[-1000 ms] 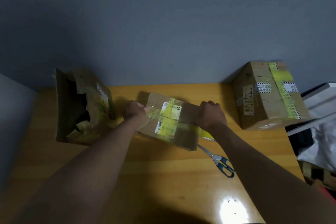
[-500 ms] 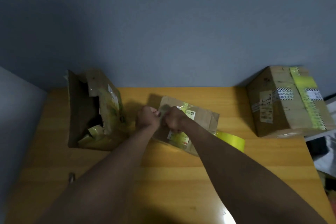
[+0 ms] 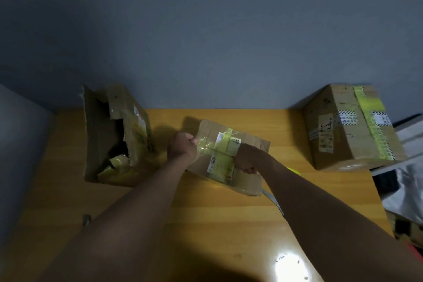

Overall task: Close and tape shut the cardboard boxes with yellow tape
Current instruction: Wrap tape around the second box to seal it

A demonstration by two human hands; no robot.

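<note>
Fingers of my left hand (image 3: 182, 149) pinch a translucent yellow tape strip (image 3: 207, 144); right hand (image 3: 246, 158) curled, pressing it onto the flat brown cardboard box (image 3: 250, 142), mid-surface. Taped box (image 3: 350, 126), right rear corner: done. Torn open box (image 3: 114, 135), left edge: outstanding.

We see only a thin blade of the scissors (image 3: 273, 201); our right forearm covers the handles. A sliver of yellow tape roll (image 3: 294, 170) peeks past that arm. Label print on the small box (image 3: 247, 181) is too blurred to read. Clutter at the right edge (image 3: 409, 181) is cut off.
</note>
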